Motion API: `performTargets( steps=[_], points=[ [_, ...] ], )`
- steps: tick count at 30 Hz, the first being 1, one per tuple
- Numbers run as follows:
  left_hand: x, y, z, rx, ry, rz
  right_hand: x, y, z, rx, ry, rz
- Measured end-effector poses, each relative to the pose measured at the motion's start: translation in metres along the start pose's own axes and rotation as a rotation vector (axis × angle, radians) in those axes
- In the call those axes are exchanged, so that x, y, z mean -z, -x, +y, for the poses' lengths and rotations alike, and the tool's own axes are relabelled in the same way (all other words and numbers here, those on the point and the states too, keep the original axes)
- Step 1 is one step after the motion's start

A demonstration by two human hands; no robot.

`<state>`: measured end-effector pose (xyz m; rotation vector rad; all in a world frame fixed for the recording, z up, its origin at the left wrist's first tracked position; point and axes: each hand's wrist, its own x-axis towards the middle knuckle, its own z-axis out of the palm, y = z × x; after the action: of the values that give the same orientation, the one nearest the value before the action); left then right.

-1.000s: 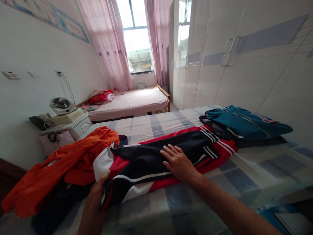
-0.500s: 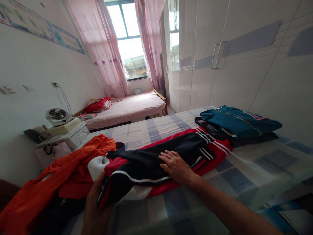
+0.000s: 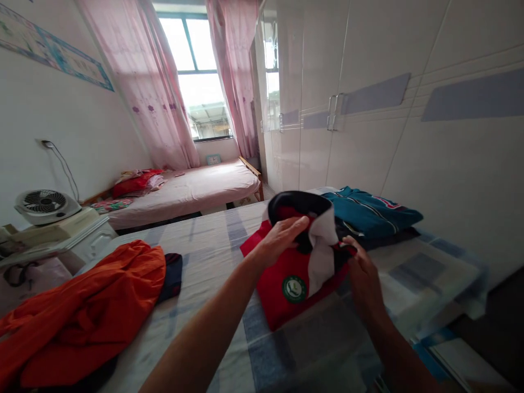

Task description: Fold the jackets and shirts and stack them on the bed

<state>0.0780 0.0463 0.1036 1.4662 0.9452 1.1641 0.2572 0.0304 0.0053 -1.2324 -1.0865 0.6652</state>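
Observation:
A folded red, black and white jacket [image 3: 278, 284] with a round green badge lies on the bed in front of me, its collar end standing up in a loop. My left hand [image 3: 282, 237] reaches across the front of that loop, fingers stretched out together against the cloth. At the jacket's right side, my right hand [image 3: 364, 273] pinches the black and red edge. Just behind it rests a folded teal jacket [image 3: 368, 213] on darker clothing. An orange garment [image 3: 110, 295] is spread out on the left, with a dark blue piece [image 3: 172, 275] showing from under it.
The checked sheet [image 3: 204, 322] covers the near bed. A second bed [image 3: 196, 185] stands by the window, with red clothes [image 3: 137, 183] on it. A small fan [image 3: 47, 204] sits on a white cabinet [image 3: 92, 240] at left. The wardrobe [image 3: 368, 142] lines the right side.
The jacket lay stretched out sideways; now its collar end is folded over to the right, with the badge showing. Both hands have moved right, and the view has turned right.

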Motion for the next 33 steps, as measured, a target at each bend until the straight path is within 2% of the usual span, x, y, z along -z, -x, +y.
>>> performTargets(
  steps=[2,4,7,10,12,15,19,23,27,31,33],
  points=[
    [-0.009,-0.003,-0.016,0.012,-0.114,0.072,0.021,0.000,0.012,-0.054,0.034,0.078],
    [-0.002,0.004,-0.031,-0.004,-0.159,0.220,0.033,0.004,0.022,-0.098,0.046,0.088],
    [0.034,0.020,-0.050,0.022,-0.195,0.468,0.039,0.008,0.030,-0.168,0.007,0.080],
    [0.076,0.029,-0.066,0.157,-0.190,0.629,0.039,0.012,0.028,-0.343,-0.247,0.069],
    [0.093,0.029,-0.077,0.273,-0.132,0.636,0.038,0.015,0.021,-0.451,-0.461,0.003],
    [0.101,0.022,-0.091,0.382,0.001,0.592,0.036,0.021,0.007,-0.527,-0.647,-0.082],
    [0.097,0.005,-0.104,0.435,0.151,0.569,0.029,0.017,-0.003,-0.612,-0.715,-0.113],
    [0.094,-0.006,-0.106,0.425,0.279,0.521,0.015,-0.001,0.003,-0.756,-0.697,-0.086],
    [0.096,0.005,-0.082,0.342,0.350,0.491,-0.004,-0.021,-0.002,-0.891,-0.635,-0.130],
    [0.103,0.043,-0.041,0.240,0.371,0.469,-0.030,-0.046,-0.023,-0.881,-0.624,-0.327],
    [0.105,0.070,-0.027,0.180,0.362,0.480,-0.046,-0.062,-0.028,-0.826,-0.576,-0.433]
  ],
)
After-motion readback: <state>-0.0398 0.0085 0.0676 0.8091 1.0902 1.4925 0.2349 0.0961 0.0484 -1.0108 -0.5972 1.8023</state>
